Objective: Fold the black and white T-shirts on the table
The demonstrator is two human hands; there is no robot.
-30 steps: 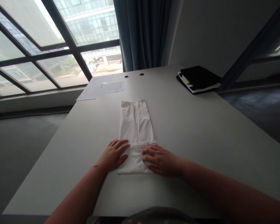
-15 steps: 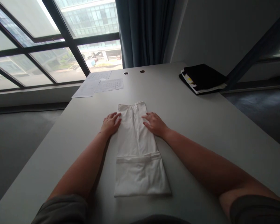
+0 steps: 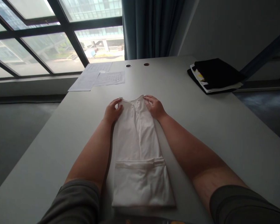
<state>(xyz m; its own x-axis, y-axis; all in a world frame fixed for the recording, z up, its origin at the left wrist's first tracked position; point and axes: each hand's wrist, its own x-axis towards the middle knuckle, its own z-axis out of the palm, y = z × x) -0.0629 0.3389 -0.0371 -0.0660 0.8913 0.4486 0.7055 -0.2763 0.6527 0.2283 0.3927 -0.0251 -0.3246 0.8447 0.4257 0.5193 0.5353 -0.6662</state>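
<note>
A white garment [image 3: 137,133] lies lengthwise on the pale table [image 3: 196,133], folded narrow, with its near end turned up into a wide flap. At its far left corner, my left hand [image 3: 113,109] pinches the edge between thumb and fingers. My right hand [image 3: 155,107] grips the far right corner the same way, its thumb resting on the cloth. Between the two hands the far edge dips in a shallow curve.
Printed sheets [image 3: 109,78] lie at the table's far left, near a window. A black folder [image 3: 217,74] with papers in it rests at the far right. Two round holes and a blue curtain [image 3: 149,28] are at the far end.
Both hands have moved from the garment's sides to its far corners and taken hold of them. The far edge is now raised a little at the corners. The view has shifted slightly.
</note>
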